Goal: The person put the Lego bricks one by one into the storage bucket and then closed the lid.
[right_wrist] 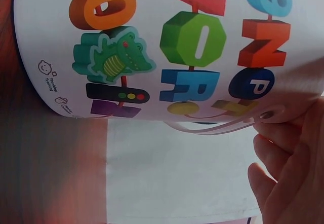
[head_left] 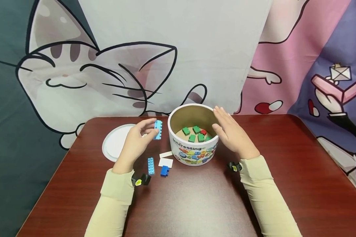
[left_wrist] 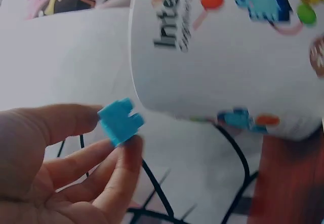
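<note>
My left hand (head_left: 138, 142) pinches a light blue building brick (head_left: 158, 129) between thumb and fingers, just left of the bucket's rim. In the left wrist view the brick (left_wrist: 120, 121) is seen end-on, its studs turned toward the bucket wall. A white bucket (head_left: 192, 153) printed with colourful letters stands upright on the table. Inside lie several green bricks (head_left: 186, 131) and a red brick (head_left: 203, 132). My right hand (head_left: 232, 135) lies along the bucket's right rim with fingers straight; the right wrist view shows its fingertips by the handle (right_wrist: 212, 128).
Another light blue brick (head_left: 151, 166) and a dark blue brick (head_left: 164, 171) lie on the table (head_left: 184, 204) in front of the bucket, beside white card pieces (head_left: 165, 162). A round white lid (head_left: 114, 144) lies behind my left hand. A cartoon-printed cloth (head_left: 213, 49) hangs behind the table.
</note>
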